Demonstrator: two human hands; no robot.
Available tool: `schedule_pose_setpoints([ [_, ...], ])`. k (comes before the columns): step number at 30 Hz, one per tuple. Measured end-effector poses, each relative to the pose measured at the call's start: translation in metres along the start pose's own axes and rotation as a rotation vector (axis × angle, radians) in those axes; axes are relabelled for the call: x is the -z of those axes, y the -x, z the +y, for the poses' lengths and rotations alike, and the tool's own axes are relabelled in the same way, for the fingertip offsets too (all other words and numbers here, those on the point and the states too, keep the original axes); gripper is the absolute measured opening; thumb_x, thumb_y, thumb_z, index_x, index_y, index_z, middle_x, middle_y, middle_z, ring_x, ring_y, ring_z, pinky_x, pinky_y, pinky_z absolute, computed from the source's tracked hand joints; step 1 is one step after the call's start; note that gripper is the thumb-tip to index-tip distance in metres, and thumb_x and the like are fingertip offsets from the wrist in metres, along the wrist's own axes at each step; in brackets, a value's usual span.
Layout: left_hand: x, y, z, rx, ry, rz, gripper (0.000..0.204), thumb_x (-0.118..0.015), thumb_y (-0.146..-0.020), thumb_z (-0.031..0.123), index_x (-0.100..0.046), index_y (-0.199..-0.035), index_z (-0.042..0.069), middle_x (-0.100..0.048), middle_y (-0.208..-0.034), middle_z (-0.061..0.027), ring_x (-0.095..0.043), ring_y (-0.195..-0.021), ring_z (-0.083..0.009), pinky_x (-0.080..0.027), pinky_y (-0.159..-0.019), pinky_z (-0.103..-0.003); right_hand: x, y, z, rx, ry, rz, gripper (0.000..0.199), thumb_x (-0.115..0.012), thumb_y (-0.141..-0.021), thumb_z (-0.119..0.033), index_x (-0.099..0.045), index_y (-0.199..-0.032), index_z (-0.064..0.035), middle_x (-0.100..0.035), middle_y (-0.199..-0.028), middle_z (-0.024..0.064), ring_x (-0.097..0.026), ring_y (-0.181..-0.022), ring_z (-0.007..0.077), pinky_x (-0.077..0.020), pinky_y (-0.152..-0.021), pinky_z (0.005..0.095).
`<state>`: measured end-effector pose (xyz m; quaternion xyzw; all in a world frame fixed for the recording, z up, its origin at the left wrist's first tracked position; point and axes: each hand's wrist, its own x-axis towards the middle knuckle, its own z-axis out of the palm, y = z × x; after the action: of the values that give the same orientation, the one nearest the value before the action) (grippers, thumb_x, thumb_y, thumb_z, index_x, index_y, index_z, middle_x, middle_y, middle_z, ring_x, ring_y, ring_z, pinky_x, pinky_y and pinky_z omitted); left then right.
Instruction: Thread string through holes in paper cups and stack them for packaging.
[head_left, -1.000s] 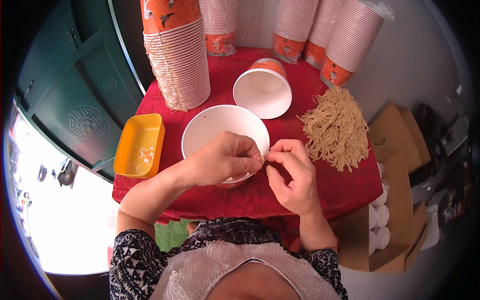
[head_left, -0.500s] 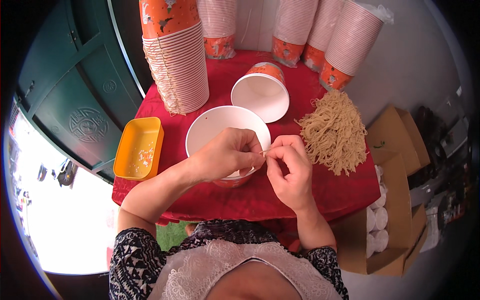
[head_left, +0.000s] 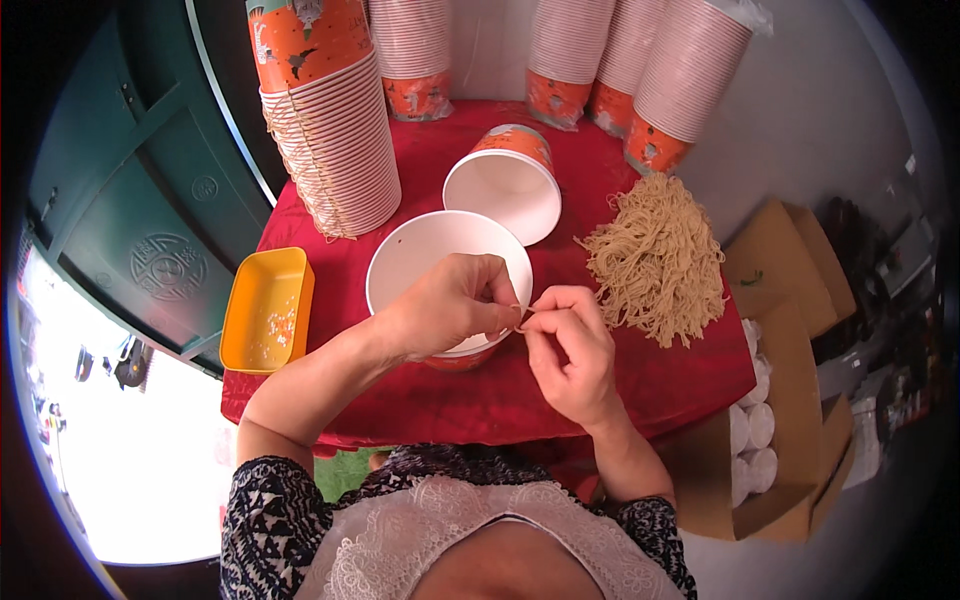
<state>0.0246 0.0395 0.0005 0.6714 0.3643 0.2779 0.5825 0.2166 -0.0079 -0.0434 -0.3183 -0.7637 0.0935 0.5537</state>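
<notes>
A white-lined paper bucket (head_left: 410, 250) stands upright in front of me, its orange outside showing only a little at the bottom. Over its near rim my left hand (head_left: 455, 300) pinches a thin tan string (head_left: 526, 312) between thumb and fingers. Close beside it, my right hand (head_left: 575, 360) pinches the same string, fingers curled and fingertips nearly meeting the left ones. Part of the string is hidden by the fingers. To the right lies a heap of tan strings (head_left: 655, 260). Behind the upright bucket another bucket (head_left: 505, 190) rests on its side, mouth toward me.
On the red-covered table (head_left: 400, 410), a tall stack of buckets (head_left: 345, 150) with strings down its side stands back left. A yellow tray (head_left: 240, 300) holds small white and orange bits. Wrapped bucket stacks (head_left: 690, 75) line the back. A cardboard box (head_left: 790, 400) sits right.
The view has shifted slightly, so the table's things sit a little further left. Both hands keep their pinch at the bucket rim; the right fingertips have moved a little.
</notes>
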Motion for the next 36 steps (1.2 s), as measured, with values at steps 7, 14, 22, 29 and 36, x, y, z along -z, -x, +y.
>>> schedule_pose_setpoints([
  [7,-0.003,0.001,0.003,-0.082,-0.066,0.02,0.01,-0.071,-0.086,0.004,-0.063,-0.087,-0.001,-0.067,-0.08,-0.0048,-0.061,-0.074,-0.0105,-0.049,-0.066,-0.027,-0.004,-0.003,0.018,-0.048,0.018,0.016,0.015,-0.066,-0.081,0.009,-0.066,-0.096,0.0051,-0.057,-0.095,0.0135,-0.06,-0.08,0.0252,-0.0487,-0.067,0.0344],
  [14,-0.015,0.008,-0.006,-0.322,-0.481,0.14,0.014,-0.068,-0.084,-0.005,-0.059,-0.094,0.001,-0.064,-0.086,-0.0071,-0.063,-0.078,-0.0151,-0.052,-0.069,-0.028,-0.004,-0.002,0.024,-0.039,0.024,0.012,0.018,-0.068,-0.078,0.009,-0.066,-0.094,0.0036,-0.056,-0.088,0.0119,-0.059,-0.076,0.0258,-0.0474,-0.064,0.0354],
  [22,-0.035,0.012,-0.004,-0.505,-0.85,0.38,0.016,-0.067,-0.081,-0.006,-0.058,-0.092,0.001,-0.061,-0.084,-0.0148,-0.064,-0.078,-0.0353,-0.051,-0.065,-0.042,-0.005,0.001,0.025,-0.037,0.004,0.015,0.019,-0.069,-0.076,0.009,-0.066,-0.094,0.0032,-0.056,-0.087,0.0119,-0.059,-0.076,0.0264,-0.0488,-0.064,0.036],
  [29,-0.035,0.013,-0.005,-0.478,-1.008,0.383,0.016,-0.071,-0.08,-0.001,-0.058,-0.089,0.003,-0.061,-0.081,-0.0135,-0.064,-0.075,-0.0352,-0.05,-0.064,-0.043,0.001,0.0,0.026,-0.067,-0.045,-0.025,0.021,-0.067,-0.08,0.009,-0.066,-0.099,0.0037,-0.056,-0.088,0.0117,-0.06,-0.077,0.0252,-0.0495,-0.065,0.0348],
  [36,-0.031,0.012,-0.008,-0.523,-0.906,0.342,0.018,-0.071,-0.081,-0.002,-0.056,-0.09,0.003,-0.063,-0.08,-0.013,-0.065,-0.073,-0.0329,-0.051,-0.063,-0.042,0.01,-0.008,0.029,-0.154,-0.187,-0.161,0.025,-0.061,-0.09,0.007,-0.064,-0.114,0.0063,-0.054,-0.1,0.0131,-0.058,-0.089,0.0245,-0.0501,-0.076,0.0332],
])
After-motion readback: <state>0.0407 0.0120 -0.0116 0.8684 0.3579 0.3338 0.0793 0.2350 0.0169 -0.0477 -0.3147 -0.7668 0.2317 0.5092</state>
